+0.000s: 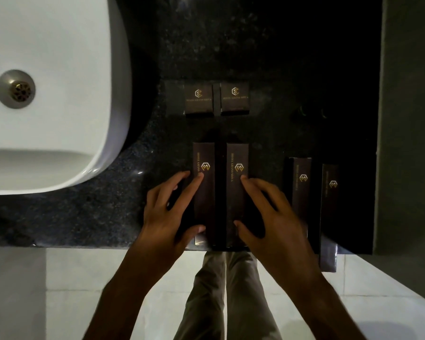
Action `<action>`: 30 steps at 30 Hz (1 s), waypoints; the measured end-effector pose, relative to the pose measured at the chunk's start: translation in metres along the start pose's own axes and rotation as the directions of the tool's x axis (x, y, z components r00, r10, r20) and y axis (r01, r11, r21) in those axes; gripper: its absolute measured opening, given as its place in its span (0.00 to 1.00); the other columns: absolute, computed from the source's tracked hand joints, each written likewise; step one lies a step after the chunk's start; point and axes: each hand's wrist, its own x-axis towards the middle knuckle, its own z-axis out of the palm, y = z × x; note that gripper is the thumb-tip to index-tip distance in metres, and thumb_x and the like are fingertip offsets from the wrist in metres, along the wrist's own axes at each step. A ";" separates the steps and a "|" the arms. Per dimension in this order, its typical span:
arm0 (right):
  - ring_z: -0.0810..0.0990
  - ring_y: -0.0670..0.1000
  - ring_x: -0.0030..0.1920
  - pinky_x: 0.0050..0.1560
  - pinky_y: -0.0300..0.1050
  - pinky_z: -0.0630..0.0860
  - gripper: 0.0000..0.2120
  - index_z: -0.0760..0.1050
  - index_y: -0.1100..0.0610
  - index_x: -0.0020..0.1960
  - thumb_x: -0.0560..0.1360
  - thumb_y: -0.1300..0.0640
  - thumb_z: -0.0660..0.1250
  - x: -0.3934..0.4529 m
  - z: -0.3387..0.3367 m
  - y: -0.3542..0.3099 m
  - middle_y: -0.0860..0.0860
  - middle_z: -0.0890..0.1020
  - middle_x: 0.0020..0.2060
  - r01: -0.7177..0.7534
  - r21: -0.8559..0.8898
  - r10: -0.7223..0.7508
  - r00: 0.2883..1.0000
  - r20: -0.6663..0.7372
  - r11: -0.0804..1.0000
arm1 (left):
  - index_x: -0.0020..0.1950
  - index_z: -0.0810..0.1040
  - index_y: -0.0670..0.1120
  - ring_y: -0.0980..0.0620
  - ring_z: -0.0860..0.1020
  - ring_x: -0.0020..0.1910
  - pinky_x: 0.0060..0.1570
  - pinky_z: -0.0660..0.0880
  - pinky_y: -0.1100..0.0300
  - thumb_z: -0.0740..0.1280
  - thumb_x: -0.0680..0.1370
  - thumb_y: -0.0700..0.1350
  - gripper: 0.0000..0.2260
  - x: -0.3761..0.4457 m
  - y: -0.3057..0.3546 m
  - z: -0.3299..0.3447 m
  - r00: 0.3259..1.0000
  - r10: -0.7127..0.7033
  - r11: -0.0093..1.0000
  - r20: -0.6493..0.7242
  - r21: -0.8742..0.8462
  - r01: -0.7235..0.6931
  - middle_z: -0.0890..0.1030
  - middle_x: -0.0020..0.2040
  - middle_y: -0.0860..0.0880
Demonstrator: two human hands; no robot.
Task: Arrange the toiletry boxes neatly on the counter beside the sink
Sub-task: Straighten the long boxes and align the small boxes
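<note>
Two long dark boxes with gold logos lie side by side at the counter's front edge. My left hand [172, 212] rests on the left long box [204, 158], fingers spread over its top and thumb at its near end. My right hand [268, 212] lies the same way on the right long box [237, 158]. Two small square boxes, one on the left [198, 100] and one on the right [234, 99], sit in a row further back. Two more long boxes, an inner one [301, 177] and an outer one [329, 192], lie to the right; the outer one overhangs the counter edge.
A white sink basin [59, 94] with a metal drain [15, 89] fills the left. The black granite counter [255, 45] runs back and right to a grey wall [407, 119]. Below the front edge are pale floor tiles [71, 290] and my trouser legs [226, 303].
</note>
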 end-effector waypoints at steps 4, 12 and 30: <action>0.58 0.37 0.72 0.67 0.24 0.55 0.40 0.61 0.48 0.81 0.73 0.49 0.76 -0.001 0.000 0.001 0.44 0.64 0.75 0.007 0.012 -0.007 1.000 0.003 1.000 | 0.79 0.61 0.55 0.47 0.62 0.72 0.68 0.71 0.47 0.64 0.74 0.61 0.35 0.001 0.000 -0.001 1.000 0.000 1.000 -0.003 -0.010 0.000 0.59 0.79 0.51; 0.63 0.35 0.67 0.58 0.20 0.64 0.41 0.60 0.45 0.81 0.73 0.47 0.75 -0.002 -0.013 -0.009 0.43 0.64 0.73 0.020 0.102 -0.016 0.999 -0.046 0.995 | 0.79 0.60 0.58 0.51 0.62 0.72 0.69 0.68 0.57 0.69 0.73 0.60 0.36 -0.002 0.006 -0.006 1.000 -0.015 0.996 -0.020 -0.090 0.013 0.58 0.77 0.55; 0.71 0.53 0.66 0.59 0.40 0.68 0.28 0.77 0.55 0.64 0.66 0.56 0.81 0.192 -0.065 -0.013 0.53 0.71 0.67 0.150 -0.077 -0.162 0.972 -0.168 0.986 | 0.73 0.67 0.51 0.38 0.64 0.67 0.65 0.71 0.38 0.76 0.71 0.51 0.33 0.184 0.017 -0.073 0.994 0.050 0.962 -0.101 0.274 -0.021 0.65 0.71 0.44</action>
